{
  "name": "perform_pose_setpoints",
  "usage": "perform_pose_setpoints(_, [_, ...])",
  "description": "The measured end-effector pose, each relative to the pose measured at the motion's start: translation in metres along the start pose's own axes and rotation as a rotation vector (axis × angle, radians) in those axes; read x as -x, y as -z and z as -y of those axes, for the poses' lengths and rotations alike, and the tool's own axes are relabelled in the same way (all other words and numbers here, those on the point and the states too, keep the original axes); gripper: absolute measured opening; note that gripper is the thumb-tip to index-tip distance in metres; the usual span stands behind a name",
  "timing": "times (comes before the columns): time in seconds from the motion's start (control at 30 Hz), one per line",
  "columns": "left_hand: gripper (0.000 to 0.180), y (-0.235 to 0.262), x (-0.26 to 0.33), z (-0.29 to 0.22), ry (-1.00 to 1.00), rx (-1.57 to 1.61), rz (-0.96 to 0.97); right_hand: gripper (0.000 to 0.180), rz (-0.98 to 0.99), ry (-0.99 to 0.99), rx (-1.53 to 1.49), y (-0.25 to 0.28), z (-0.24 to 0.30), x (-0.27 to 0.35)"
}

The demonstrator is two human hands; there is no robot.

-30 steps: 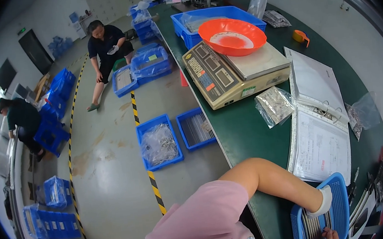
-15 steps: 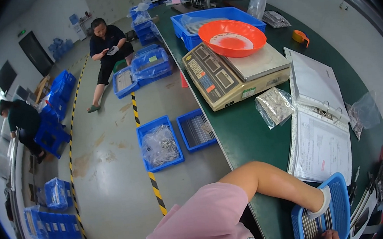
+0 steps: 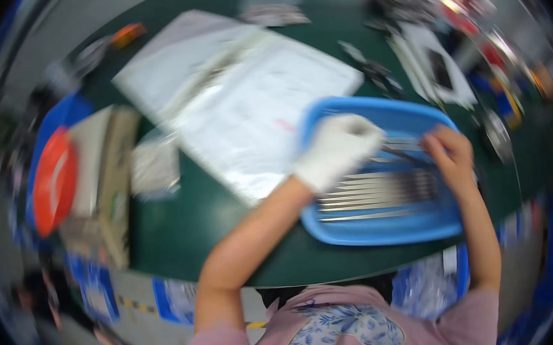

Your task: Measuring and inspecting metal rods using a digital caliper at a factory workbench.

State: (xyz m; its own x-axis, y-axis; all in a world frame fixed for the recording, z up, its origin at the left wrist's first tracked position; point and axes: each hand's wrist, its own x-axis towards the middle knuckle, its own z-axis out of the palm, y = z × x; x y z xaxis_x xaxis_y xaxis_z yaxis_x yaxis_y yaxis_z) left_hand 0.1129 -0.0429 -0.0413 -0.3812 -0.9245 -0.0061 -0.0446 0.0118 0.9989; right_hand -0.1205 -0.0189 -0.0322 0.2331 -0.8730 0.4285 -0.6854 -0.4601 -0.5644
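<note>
A shallow blue plastic tray (image 3: 388,228) with rounded corners is seen lying on the dark green desk (image 3: 181,215), close to its near edge and just in front of the person. Rows of long, thin, silvery metal strips (image 3: 372,196) are laid side by side inside it, their outlines smeared by motion blur. The left hand (image 3: 337,150), covered by a white knitted glove, is placed over the tray's upper left rim, the fingers curled down onto it; whether the rim is actually gripped cannot be told through the blur. The right hand (image 3: 451,155), bare, is set at the tray's right side with fingers bent over the strips, and its grip likewise cannot be made out. Just beside the tray, to the upper left and partly under its rim, an open ring binder (image 3: 242,96) with white, glossy sheets is spread flat. Further left, a clear plastic bag (image 3: 156,167) of small grey parts is seen, and beyond it a beige weighing scale (image 3: 108,182) of boxy shape. At the far left, a round orange bowl (image 3: 54,180) is held in a blue crate (image 3: 61,116). A pink sleeveless top (image 3: 344,325) with a floral patch fills the lower edge.
</note>
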Motion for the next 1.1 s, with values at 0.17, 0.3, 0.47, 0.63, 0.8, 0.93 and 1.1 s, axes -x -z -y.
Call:
perform_pose_setpoints(0.17, [0.03, -0.005, 0.009, -0.026, 0.231, 0.226, 0.203, 0.011, -0.082, 0.084, -0.061, 0.008, 0.018, 0.016])
perform_pose_setpoints(0.3, [0.036, -0.006, 0.017, -0.023, 0.219, 0.469, 0.216, 0.017, -0.044, 0.031, -0.058, -0.003, 0.023, 0.019])
perform_pose_setpoints(0.47, [0.041, -0.007, 0.018, -0.019, 0.22, 0.432, 0.218, 0.023, 0.002, 0.112, 0.006, -0.008, 0.023, 0.017])
perform_pose_setpoints(0.63, [0.042, -0.016, 0.006, -0.021, 0.202, 0.429, 0.229, 0.022, -0.011, 0.103, -0.067, -0.002, 0.014, 0.012])
perform_pose_setpoints(0.8, [0.04, -0.001, -0.001, -0.015, 0.225, 0.392, 0.195, 0.02, 0.027, 0.083, -0.022, -0.008, 0.016, -0.003])
perform_pose_setpoints(0.93, [0.029, 0.015, 0.006, 0.007, 0.231, 0.365, 0.199, 0.022, 0.077, 0.072, -0.074, -0.036, 0.01, -0.003])
perform_pose_setpoints(1.1, [0.025, -0.03, -0.021, 0.003, 0.094, 0.466, 0.263, 0.028, 0.225, -0.063, -0.204, -0.001, -0.066, 0.0])
